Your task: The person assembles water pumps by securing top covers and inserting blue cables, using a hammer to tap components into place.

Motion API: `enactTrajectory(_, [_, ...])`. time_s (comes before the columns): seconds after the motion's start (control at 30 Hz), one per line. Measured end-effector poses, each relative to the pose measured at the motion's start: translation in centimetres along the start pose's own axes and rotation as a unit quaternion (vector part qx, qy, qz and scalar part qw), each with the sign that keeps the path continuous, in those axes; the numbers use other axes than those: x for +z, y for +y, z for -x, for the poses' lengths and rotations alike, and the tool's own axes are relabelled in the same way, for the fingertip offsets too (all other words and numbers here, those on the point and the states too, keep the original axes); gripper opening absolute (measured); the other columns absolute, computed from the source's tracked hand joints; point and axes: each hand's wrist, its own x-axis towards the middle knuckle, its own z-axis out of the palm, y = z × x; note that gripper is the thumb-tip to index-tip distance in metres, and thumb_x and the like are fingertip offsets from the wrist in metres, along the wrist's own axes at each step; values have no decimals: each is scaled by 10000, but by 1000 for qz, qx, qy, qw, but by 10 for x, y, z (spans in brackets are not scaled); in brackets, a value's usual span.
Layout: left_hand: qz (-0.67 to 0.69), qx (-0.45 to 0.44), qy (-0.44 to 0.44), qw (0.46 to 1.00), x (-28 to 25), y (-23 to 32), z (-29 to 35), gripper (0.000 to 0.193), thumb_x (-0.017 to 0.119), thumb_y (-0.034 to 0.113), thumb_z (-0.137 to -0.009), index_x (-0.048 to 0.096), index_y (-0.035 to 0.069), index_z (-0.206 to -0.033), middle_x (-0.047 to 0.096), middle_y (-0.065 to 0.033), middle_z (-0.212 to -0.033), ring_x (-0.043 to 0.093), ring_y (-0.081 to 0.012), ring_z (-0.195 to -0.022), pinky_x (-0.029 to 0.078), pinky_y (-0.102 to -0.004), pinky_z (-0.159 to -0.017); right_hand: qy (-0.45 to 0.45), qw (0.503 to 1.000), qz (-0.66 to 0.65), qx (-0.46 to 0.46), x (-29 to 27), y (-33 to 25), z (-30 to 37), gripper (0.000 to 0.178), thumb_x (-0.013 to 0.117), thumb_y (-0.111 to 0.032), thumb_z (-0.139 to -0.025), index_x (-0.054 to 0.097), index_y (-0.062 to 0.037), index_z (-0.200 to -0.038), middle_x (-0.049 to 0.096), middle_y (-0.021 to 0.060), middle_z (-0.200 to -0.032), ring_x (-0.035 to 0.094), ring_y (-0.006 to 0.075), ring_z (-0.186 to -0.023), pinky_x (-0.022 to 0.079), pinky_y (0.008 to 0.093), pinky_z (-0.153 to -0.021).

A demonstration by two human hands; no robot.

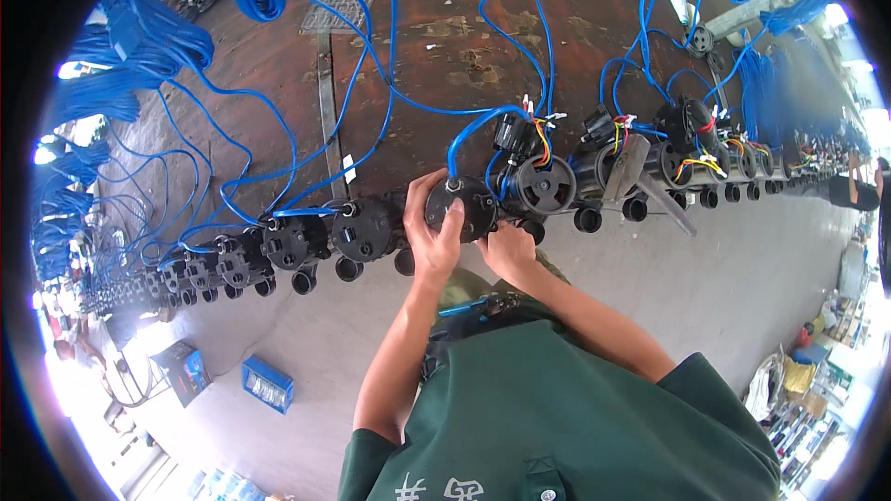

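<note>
Our left hand (432, 234) curls around a round black cap (471, 206), thumb on its face, at the near edge of the counter (260, 65). Our right hand (510, 250) bends in at its near right side, though we cannot tell whether it grips anything. A second cap (367, 230) sits left, an open housing (544, 187) right.

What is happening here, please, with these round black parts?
A person's left hand grips a round black cap with a blue cable rising from it. The right hand is low beside it; what it touches is unclear. Similar caps line up to the left; to the right, open housings have colored wires near them.
</note>
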Motion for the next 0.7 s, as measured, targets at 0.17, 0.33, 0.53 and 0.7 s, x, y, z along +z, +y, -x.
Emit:
enactTrajectory(0.17, [25,-26,54,998,3,-5,8,458,642,146,-814,653,-74,-1215,638,-177,-1189,619,-297,-1109,466,-400,-1024,-65,993,-79,60,1,-30,12,510,646,-493,-981,765,3,-979,753,235,-961,732,436,-939,582,513,-840])
enactTrajectory(0.33, [12,-3,30,999,-2,-6,4,453,638,128,-805,655,-81,-1206,636,-177,-1182,624,-289,-1099,474,-383,-1011,-77,986,-125,81,51,-33,9,391,613,-359,-986,757,4,-978,751,248,-976,732,443,-939,587,520,-851])
enactTrajectory(0.53, [-18,-12,6,1000,-4,0,0,445,620,147,-841,642,-93,-1215,653,-131,-1172,601,-217,-1090,451,-334,-1005,-17,988,-129,82,51,-28,10,298,643,-274,-950,737,7,-922,750,233,-918,740,424,-867,599,518,-782])
enactTrajectory(0.7, [-12,-20,-13,1000,-1,-2,0,498,635,166,-850,623,-98,-1271,643,-152,-1253,609,-229,-1125,462,-352,-1023,35,993,-105,25,49,-6,12,295,691,-280,-916,728,8,-865,718,252,-829,716,447,-794,589,535,-738])
